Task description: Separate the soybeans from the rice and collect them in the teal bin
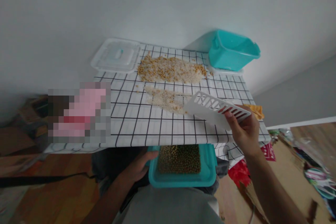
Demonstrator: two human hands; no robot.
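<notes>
My right hand [246, 133] is closed around a white slotted plastic board [207, 112], its slots along the top edge. The board stands tilted on the tablecloth, its left end beside a thin strip of pale grains [168, 100]. My left hand [140, 165] grips the left rim of a teal plastic bin [182, 182] on my lap, below the table's front edge. Inside lie green beans [189, 162], with yellowish beans [167, 154] at the upper left. Farther back on the table spreads a larger pile of yellow beans and pale grains [169, 69].
A translucent lid [115, 56] lies at the back left, and a second teal bin [231, 50] stands at the back right. A yellow cloth [258, 111] is near the right edge. A blurred pink item [84, 112] sits at left. Red bags [239, 173] and clutter lie on the floor.
</notes>
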